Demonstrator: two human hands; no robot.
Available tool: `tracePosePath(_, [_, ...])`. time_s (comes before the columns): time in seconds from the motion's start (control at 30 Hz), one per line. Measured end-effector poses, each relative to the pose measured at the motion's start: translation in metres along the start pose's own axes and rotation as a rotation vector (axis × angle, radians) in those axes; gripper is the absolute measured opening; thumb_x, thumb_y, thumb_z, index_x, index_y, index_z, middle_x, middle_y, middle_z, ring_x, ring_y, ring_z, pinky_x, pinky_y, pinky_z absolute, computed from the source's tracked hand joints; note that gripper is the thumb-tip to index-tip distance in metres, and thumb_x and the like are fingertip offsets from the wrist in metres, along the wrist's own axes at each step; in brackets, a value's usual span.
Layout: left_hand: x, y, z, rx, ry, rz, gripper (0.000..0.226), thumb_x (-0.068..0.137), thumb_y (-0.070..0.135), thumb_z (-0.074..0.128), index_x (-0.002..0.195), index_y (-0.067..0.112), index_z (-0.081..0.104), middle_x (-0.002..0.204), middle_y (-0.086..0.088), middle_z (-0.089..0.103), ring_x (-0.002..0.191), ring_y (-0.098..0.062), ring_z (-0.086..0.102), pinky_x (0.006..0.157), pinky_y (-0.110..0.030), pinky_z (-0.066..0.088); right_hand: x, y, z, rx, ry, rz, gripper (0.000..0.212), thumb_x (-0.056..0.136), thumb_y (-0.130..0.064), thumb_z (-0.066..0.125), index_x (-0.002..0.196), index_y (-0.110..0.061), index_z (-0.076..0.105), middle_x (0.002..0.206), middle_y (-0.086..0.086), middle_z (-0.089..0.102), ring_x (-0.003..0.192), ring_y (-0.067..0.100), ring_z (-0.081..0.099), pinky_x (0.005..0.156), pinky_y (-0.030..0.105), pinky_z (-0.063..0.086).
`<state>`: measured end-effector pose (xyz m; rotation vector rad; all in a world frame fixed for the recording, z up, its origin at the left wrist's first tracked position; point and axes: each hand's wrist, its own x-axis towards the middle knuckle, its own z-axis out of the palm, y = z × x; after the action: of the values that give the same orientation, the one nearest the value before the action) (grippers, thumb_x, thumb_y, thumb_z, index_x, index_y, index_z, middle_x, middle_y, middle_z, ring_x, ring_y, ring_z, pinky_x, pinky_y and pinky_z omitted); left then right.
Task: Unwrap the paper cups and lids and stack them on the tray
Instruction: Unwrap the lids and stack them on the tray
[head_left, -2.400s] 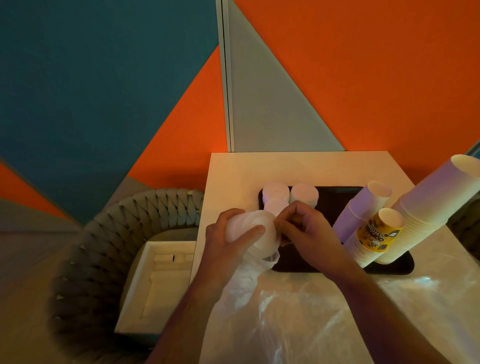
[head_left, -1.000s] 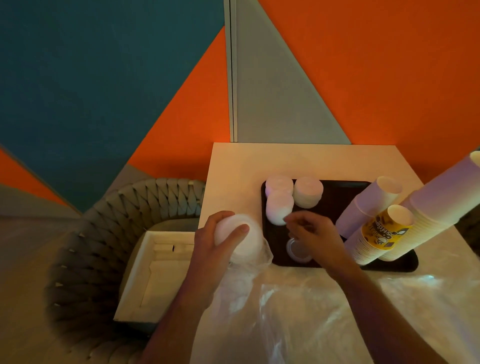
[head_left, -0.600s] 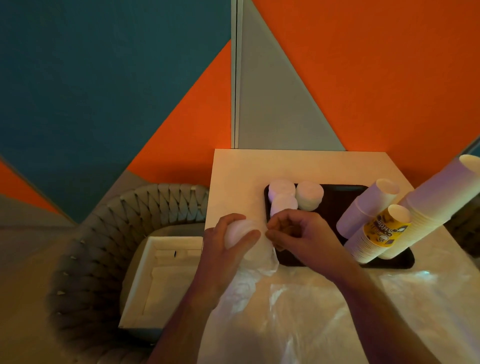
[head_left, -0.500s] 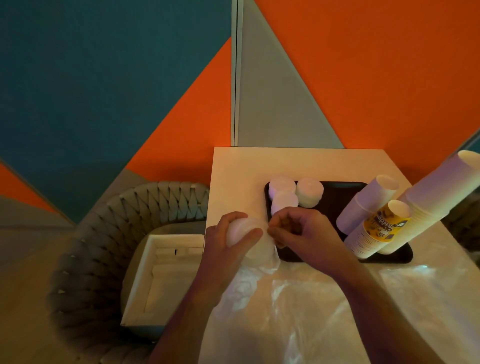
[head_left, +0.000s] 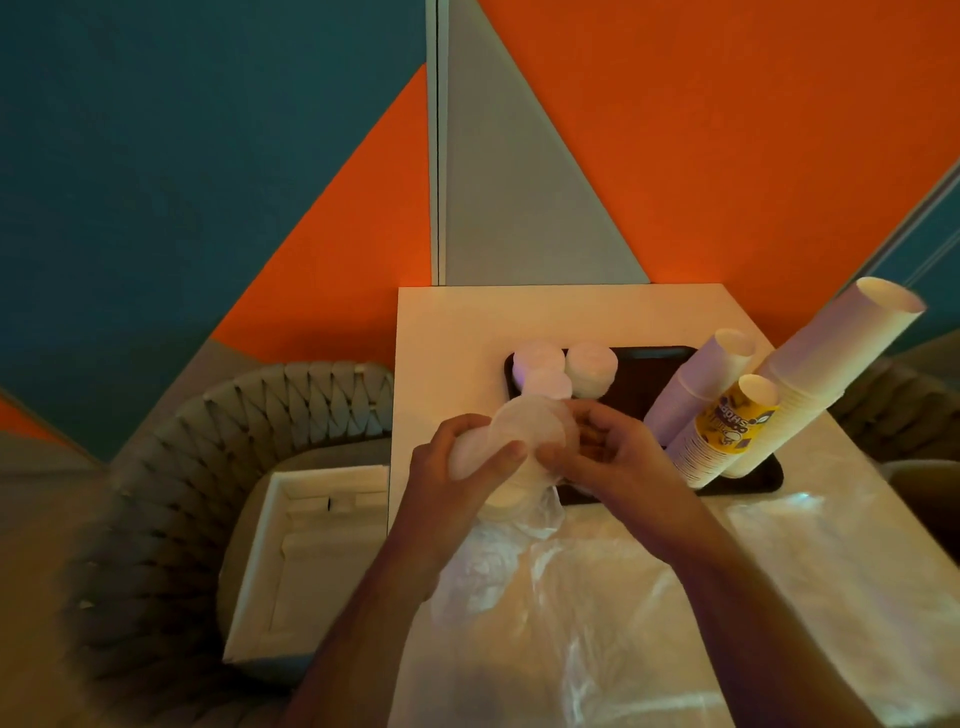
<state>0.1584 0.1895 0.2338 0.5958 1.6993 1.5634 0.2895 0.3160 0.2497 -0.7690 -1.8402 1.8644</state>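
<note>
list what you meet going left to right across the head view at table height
woven chair → white box → left hand holding the sleeve of lids → right hand → yellow printed cups → tall white cup stack

In front of me the white lids (head_left: 524, 441), a black tray (head_left: 649, 379), pale lilac cups (head_left: 696, 389), one yellow printed cup (head_left: 737, 421), clear plastic wrap (head_left: 597, 623), a cream worktop (head_left: 519, 317), a grey woven chair (head_left: 208, 441) and an orange, teal and grey wall (head_left: 675, 130).
</note>
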Motion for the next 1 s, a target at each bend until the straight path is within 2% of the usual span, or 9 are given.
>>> tracePosePath(0.1, [0.003, -0.003, 0.003, -0.007, -0.026, -0.020, 0.043, 0.062, 0.061, 0.077, 0.101, 0.053, 0.061, 0.112, 0.017, 0.059, 0.098, -0.002, 0.062, 0.076, -0.028, 0.058, 0.003, 0.011, -0.009, 0.068, 0.019, 0.018, 0.037, 0.080, -0.022, 0.075, 0.114, -0.007, 0.069, 0.105, 0.015, 0.075, 0.096, 0.029, 0.072, 0.084, 0.039, 0.061])
tracePosePath(0.23, [0.009, -0.009, 0.007, -0.050, 0.013, -0.053, 0.027, 0.085, 0.035, 0.075, 0.108, 0.045, 0.063, 0.107, 0.015, 0.063, 0.097, -0.004, 0.062, 0.072, -0.029, 0.055, 0.012, 0.025, -0.032, 0.358, 0.135, 0.085, 0.017, 0.096, -0.016, 0.061, 0.112, -0.008, 0.062, 0.105, 0.017, 0.073, 0.092, 0.034, 0.074, 0.073, 0.035, 0.062])
tracePosePath(0.3, [0.012, -0.011, 0.009, -0.052, 0.045, -0.065, 0.026, 0.089, 0.030, 0.071, 0.110, 0.042, 0.063, 0.107, 0.014, 0.063, 0.100, -0.008, 0.060, 0.079, -0.038, 0.058, 0.022, 0.044, -0.049, 0.180, 0.233, 0.084, 0.017, 0.104, -0.023, 0.056, 0.115, -0.012, 0.063, 0.110, 0.013, 0.073, 0.098, 0.033, 0.074, 0.079, 0.041, 0.063])
tracePosePath(0.4, [0.017, -0.014, 0.015, -0.042, 0.078, -0.079, 0.028, 0.089, 0.028, 0.069, 0.112, 0.043, 0.060, 0.114, 0.011, 0.059, 0.105, -0.013, 0.056, 0.085, -0.044, 0.055, 0.041, 0.081, -0.079, -0.198, 0.372, 0.052, 0.018, 0.106, -0.030, 0.052, 0.114, -0.027, 0.067, 0.104, -0.005, 0.072, 0.103, 0.016, 0.070, 0.091, 0.046, 0.060])
tracePosePath(0.5, [0.023, -0.016, 0.021, -0.053, 0.107, -0.087, 0.030, 0.083, 0.029, 0.068, 0.108, 0.043, 0.061, 0.109, 0.012, 0.060, 0.104, -0.015, 0.056, 0.083, -0.045, 0.053, 0.056, 0.112, -0.101, -0.521, 0.342, -0.021, 0.025, 0.107, -0.024, 0.048, 0.119, -0.030, 0.069, 0.106, -0.020, 0.070, 0.102, -0.006, 0.063, 0.089, 0.018, 0.052])
tracePosePath(0.67, [0.032, -0.021, 0.035, -0.049, 0.171, -0.119, 0.033, 0.093, 0.018, 0.062, 0.101, 0.049, 0.063, 0.099, 0.019, 0.063, 0.104, -0.015, 0.057, 0.089, -0.052, 0.054, 0.076, 0.157, -0.115, -0.917, 0.254, -0.033, 0.030, 0.103, -0.011, 0.054, 0.131, -0.013, 0.066, 0.128, 0.011, 0.061, 0.110, 0.023, 0.063, 0.082, 0.012, 0.045])
tracePosePath(0.77, [0.033, -0.022, 0.039, -0.049, 0.182, -0.132, 0.034, 0.094, 0.020, 0.062, 0.097, 0.054, 0.063, 0.093, 0.027, 0.064, 0.105, -0.014, 0.057, 0.090, -0.052, 0.056, 0.076, 0.173, -0.115, -0.992, 0.137, -0.025, 0.031, 0.099, -0.009, 0.060, 0.129, -0.012, 0.067, 0.134, 0.014, 0.055, 0.115, 0.029, 0.061, 0.090, 0.028, 0.052])
tracePosePath(0.87, [0.034, -0.024, 0.042, -0.056, 0.197, -0.138, 0.033, 0.093, 0.022, 0.065, 0.098, 0.055, 0.064, 0.099, 0.022, 0.065, 0.108, -0.016, 0.058, 0.093, -0.055, 0.055, 0.073, 0.186, -0.118, -1.054, 0.010, -0.027, 0.034, 0.094, -0.009, 0.066, 0.127, -0.015, 0.068, 0.137, 0.012, 0.054, 0.120, 0.029, 0.059, 0.093, 0.031, 0.051])
tracePosePath(1.0, [0.036, -0.027, 0.044, -0.059, 0.215, -0.146, 0.031, 0.093, 0.022, 0.065, 0.100, 0.052, 0.065, 0.102, 0.019, 0.066, 0.108, -0.016, 0.059, 0.093, -0.052, 0.055, 0.069, 0.190, -0.117, -1.050, -0.039, 0.027, 0.041, 0.092, -0.017, 0.071, 0.133, -0.019, 0.065, 0.142, 0.006, 0.051, 0.131, 0.028, 0.047, 0.104, 0.039, 0.047])
